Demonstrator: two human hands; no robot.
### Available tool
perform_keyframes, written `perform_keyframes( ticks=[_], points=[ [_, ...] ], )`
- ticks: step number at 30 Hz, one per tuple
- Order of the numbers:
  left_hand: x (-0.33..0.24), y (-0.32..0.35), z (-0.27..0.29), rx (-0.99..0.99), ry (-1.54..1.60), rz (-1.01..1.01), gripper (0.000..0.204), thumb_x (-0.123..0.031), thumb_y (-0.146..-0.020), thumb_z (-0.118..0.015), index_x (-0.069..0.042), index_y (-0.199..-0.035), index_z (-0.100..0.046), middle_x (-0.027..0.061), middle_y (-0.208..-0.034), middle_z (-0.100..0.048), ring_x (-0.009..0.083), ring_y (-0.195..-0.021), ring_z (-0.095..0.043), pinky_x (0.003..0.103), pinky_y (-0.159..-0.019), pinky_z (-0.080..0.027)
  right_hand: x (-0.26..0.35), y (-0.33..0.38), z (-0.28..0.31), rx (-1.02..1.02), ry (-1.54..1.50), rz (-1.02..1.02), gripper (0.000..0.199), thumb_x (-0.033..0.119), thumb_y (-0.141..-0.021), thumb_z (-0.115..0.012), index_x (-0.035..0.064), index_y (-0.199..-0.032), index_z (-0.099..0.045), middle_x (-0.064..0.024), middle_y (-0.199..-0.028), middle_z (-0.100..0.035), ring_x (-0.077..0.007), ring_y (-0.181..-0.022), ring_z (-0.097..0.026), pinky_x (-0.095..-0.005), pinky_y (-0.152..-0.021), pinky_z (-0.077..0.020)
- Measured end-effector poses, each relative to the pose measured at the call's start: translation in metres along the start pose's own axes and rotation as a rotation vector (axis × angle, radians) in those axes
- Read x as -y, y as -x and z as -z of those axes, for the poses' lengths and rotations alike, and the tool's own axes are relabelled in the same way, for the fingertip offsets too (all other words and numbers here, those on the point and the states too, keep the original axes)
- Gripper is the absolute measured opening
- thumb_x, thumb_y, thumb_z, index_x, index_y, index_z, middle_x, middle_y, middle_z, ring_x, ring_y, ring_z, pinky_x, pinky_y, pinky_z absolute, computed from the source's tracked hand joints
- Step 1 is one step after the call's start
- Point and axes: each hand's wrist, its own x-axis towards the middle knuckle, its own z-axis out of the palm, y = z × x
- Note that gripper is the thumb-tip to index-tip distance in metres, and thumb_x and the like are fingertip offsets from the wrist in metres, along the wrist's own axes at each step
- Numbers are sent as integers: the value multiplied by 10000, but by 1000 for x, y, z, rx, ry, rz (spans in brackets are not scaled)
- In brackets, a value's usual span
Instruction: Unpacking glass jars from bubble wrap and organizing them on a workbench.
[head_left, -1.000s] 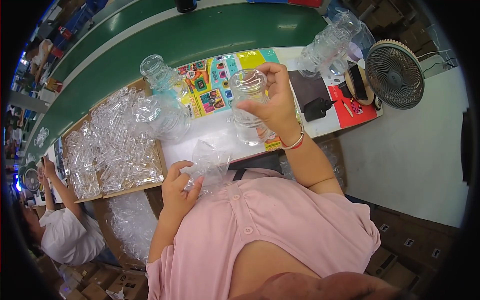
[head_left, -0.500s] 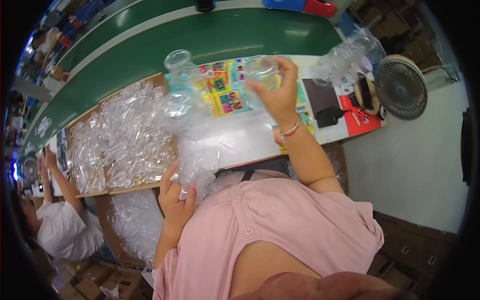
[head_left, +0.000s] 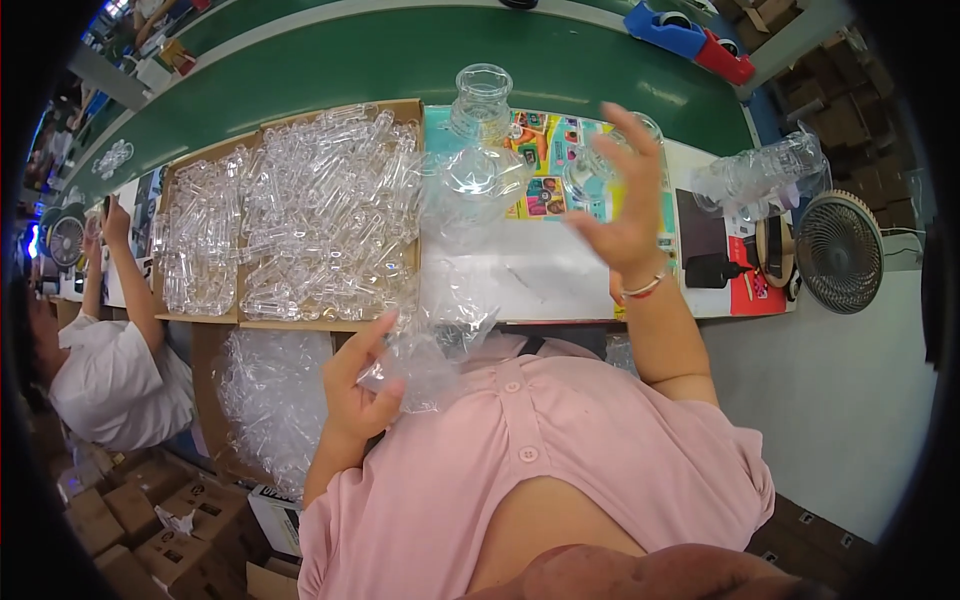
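My left hand [head_left: 362,385] is in front of my shirt, its thumb and fingers around the crumpled edge of a clear plastic bag [head_left: 425,372]. My right hand [head_left: 632,205] is raised over the table, empty, with thumb and fingers spread. Just to its left, partly behind the fingers, stands a clear container [head_left: 588,178] on a colourful printed sheet [head_left: 540,198]. Another clear flared container [head_left: 482,105] stands at the far side of the table. In front of it is a further clear container [head_left: 472,172], seemingly with thin plastic film about it.
Left of me, a cardboard tray [head_left: 330,325] holds many clear plastic tube-like pieces. Below it is a box of clear bags [head_left: 275,400]. To the right are stacked clear containers [head_left: 760,170], a black bottle [head_left: 712,272] and a fan [head_left: 840,250]. A co-worker [head_left: 120,370] sits at far left.
My right hand has opened and let go of the clear container, which now stands on the printed sheet. The left hand keeps the bag. The whole view has shifted.
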Motion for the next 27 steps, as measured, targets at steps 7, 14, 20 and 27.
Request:
perform_keyframes(
  ticks=[7,14,20,27],
  points=[
    [8,4,13,90,-63,80,731,-638,-872,-399,27,-1037,-652,104,-837,-643,187,-704,-576,282,-642,-426,5,-34,-45,-62,-586,-122,155,131,-866,-618,40,-987,-589,-180,-1100,-624,-300,-1092,-572,-459,-1017,-356],
    [-9,-1,8,-8,-102,364,290,-155,-895,-449,14,-1005,-658,55,-756,-593,102,-641,-474,255,-586,-369,-33,-65,83,-817,-732,-288,183,144,-933,-501,1,-1000,-593,-129,-1031,-626,-273,-914,-625,-424,-889,-494],
    [0,-18,0,60,-359,154,218,27,-756,-531,-38,-924,-653,103,-679,-563,208,-539,-477,297,-530,-393,-16,-29,111,-905,-445,-259,203,135,-953,-483,-61,-1008,-496,-186,-991,-607,-267,-902,-614,-423,-851,-511],
    [7,-34,-23,420,-259,182,148,-158,-806,-631,-21,-863,-637,108,-602,-511,232,-545,-484,335,-554,-400,-20,37,127,-782,-468,-455,195,156,-932,-515,-26,-1001,-502,-162,-1004,-610,-242,-892,-602,-378,-834,-490]
  ],
)
